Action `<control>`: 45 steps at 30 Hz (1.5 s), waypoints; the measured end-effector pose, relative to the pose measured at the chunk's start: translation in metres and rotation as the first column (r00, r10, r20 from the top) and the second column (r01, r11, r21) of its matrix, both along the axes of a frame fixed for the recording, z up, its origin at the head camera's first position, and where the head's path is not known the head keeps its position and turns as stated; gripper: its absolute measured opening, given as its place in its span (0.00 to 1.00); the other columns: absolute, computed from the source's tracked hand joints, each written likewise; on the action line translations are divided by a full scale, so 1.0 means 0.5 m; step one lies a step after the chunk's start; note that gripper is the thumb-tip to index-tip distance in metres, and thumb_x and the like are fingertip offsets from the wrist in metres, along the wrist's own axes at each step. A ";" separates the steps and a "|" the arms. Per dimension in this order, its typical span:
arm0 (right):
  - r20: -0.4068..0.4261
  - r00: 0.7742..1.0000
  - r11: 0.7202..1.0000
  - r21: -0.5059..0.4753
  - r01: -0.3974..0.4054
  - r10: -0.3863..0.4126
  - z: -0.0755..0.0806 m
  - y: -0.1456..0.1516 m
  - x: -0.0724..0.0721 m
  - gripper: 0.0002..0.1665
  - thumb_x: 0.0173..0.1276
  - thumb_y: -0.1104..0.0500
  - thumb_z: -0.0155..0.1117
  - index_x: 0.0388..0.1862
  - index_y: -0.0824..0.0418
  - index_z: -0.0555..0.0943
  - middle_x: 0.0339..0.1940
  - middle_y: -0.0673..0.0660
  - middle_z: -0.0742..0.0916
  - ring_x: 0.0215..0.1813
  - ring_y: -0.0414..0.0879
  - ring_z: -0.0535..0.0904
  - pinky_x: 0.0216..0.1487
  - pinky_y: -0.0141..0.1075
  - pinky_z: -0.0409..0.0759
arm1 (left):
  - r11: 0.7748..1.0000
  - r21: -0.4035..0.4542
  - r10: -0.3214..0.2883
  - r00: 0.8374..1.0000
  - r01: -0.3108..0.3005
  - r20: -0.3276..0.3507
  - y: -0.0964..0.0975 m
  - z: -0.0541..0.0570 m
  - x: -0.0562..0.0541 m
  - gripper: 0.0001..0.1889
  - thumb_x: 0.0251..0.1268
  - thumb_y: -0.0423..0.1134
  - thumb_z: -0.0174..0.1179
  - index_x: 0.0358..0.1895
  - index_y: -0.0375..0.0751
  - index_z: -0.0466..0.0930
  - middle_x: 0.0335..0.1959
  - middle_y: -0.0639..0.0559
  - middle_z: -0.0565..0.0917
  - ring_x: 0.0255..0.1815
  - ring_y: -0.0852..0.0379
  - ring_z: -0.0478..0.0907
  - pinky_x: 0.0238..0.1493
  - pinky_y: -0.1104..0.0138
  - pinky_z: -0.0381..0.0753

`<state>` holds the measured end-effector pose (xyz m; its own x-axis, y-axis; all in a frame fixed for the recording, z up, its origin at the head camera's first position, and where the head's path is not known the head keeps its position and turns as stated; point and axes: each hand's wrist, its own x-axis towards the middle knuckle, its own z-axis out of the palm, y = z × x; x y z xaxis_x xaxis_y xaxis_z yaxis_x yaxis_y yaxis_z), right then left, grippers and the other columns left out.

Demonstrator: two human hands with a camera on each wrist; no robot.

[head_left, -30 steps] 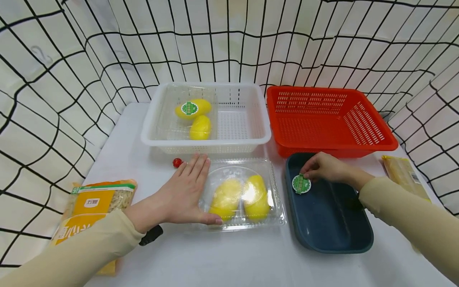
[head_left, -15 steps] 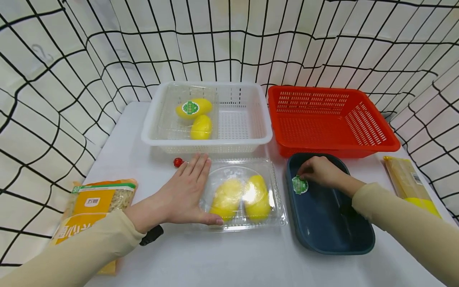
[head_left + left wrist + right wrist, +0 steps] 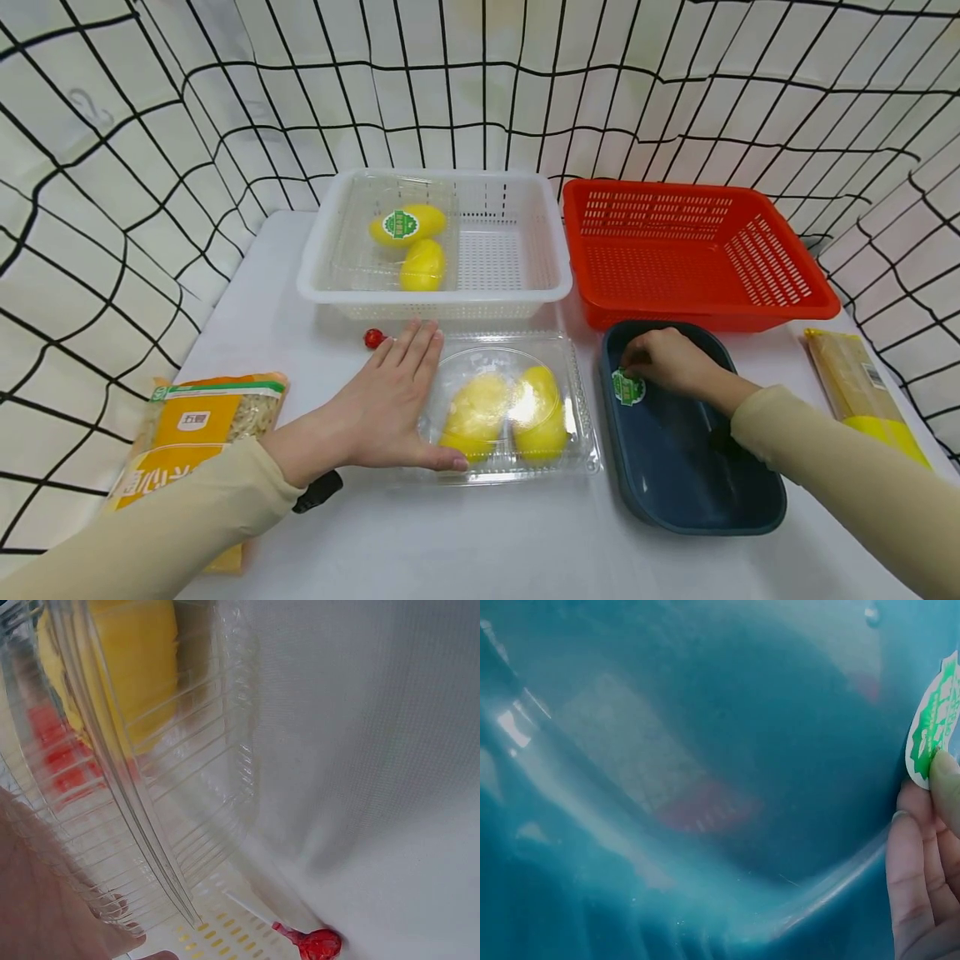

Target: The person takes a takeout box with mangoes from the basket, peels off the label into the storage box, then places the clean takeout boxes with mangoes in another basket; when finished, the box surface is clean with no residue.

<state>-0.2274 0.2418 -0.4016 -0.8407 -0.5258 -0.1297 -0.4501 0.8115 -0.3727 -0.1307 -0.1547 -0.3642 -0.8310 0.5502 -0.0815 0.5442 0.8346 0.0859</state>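
Observation:
My left hand (image 3: pixel 382 408) lies with fingers spread on the left side of a closed clear plastic box (image 3: pixel 587 442). Inside it are two yellow, mango-like fruits (image 3: pixel 538 421); one also shows yellow (image 3: pixel 142 675) through the clear wall in the left wrist view. Over the dark blue basin (image 3: pixel 697 475), my right hand (image 3: pixel 671 362) pinches a round green-and-white sticker (image 3: pixel 628 388) between thumb and fingers. The right wrist view shows the thumb on the sticker (image 3: pixel 930 727) at the right edge of the picture. A red lollipop (image 3: pixel 319 943) lies beyond the left fingertips.
Behind stands a white basket (image 3: pixel 510 296) holding another clear box with two yellow fruits (image 3: pixel 423 267), one wearing a green sticker. The red basket (image 3: pixel 697 317) is beside it. Food packs lie at left (image 3: pixel 202 425) and right (image 3: pixel 855 375). Black wire mesh (image 3: pixel 480 125) surrounds the table.
My right hand has drawn slightly left and lower in the basin with the sticker, its forearm swinging inward. The left hand has stayed on the box.

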 end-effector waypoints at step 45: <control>-0.190 0.982 0.969 -0.245 -0.028 -0.020 0.091 -0.082 0.076 0.26 0.60 0.58 0.79 0.56 0.62 0.83 0.50 0.59 0.89 0.50 0.51 0.85 0.54 0.51 0.87 | 1.000 -0.003 0.000 1.000 0.000 0.011 0.000 0.002 -0.001 0.75 0.44 0.88 0.54 0.80 0.24 0.47 0.83 0.30 0.47 0.84 0.32 0.44 0.81 0.41 0.55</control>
<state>-0.1893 0.2007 -0.3564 -0.8351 -0.5250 0.1646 -0.5347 0.7039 -0.4675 -0.1310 -0.1548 -0.3631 -0.8303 0.5498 -0.0918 0.5430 0.8350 0.0896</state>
